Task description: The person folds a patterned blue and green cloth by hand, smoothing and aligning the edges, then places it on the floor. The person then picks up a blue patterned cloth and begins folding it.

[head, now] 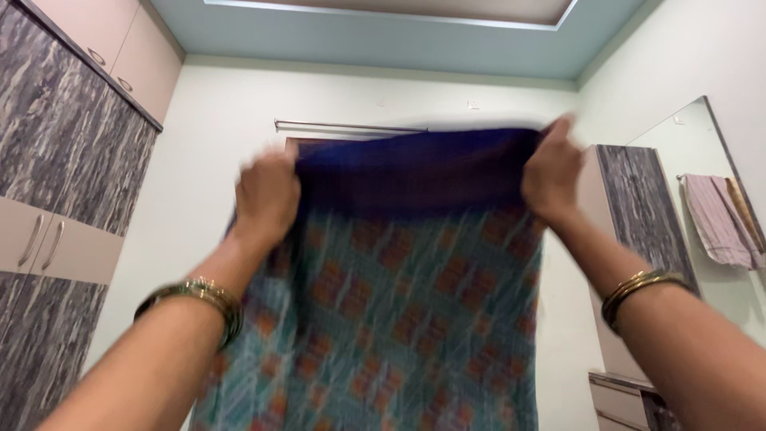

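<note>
- Hanging between both raised hands: a patterned cloth (399, 303), dark blue band on top, teal and orange checks below.
- Left hand (267, 199) is gripping the cloth's upper left corner, fingers curled shut.
- Right hand (550, 177) is pinching the upper right corner.
- Bangles (199, 299) are circling both wrists.
- Wardrobe (64, 199) is standing left of the left hand; mirror (718, 183) right of the right hand.

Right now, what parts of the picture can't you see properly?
Head view only:
- Lower end of the patterned cloth: cut off by the bottom edge.
- Fingertips of the left hand and right hand: blurred, partly tucked behind the cloth.
- Window below the curtain rod: hidden by the cloth.
</note>
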